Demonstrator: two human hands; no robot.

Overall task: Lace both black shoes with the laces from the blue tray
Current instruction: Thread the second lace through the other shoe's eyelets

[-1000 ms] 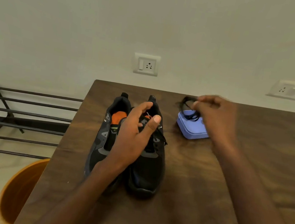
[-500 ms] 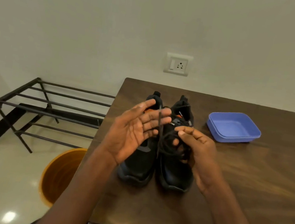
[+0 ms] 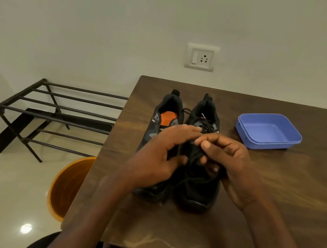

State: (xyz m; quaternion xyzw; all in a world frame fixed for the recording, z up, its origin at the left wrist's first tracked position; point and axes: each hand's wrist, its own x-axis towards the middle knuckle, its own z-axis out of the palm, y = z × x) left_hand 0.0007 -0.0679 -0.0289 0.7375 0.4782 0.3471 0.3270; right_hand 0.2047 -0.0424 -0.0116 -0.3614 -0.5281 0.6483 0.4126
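Both hands meet above the right black shoe [image 3: 196, 183]. The right hand [image 3: 230, 167] grips a thin black lace [image 3: 196, 160] bundle; the left hand [image 3: 158, 156] pinches it too. The rectangular blue plastic tray [image 3: 269, 138] sits apart.

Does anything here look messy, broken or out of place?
Nothing stands out. Both black shoes stand upright, side by side on the table; the blue tray sits level beside them.

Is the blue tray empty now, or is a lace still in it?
Empty. The blue tray shows only its bare blue floor, and both hands hold a bunched black lace over the shoes.
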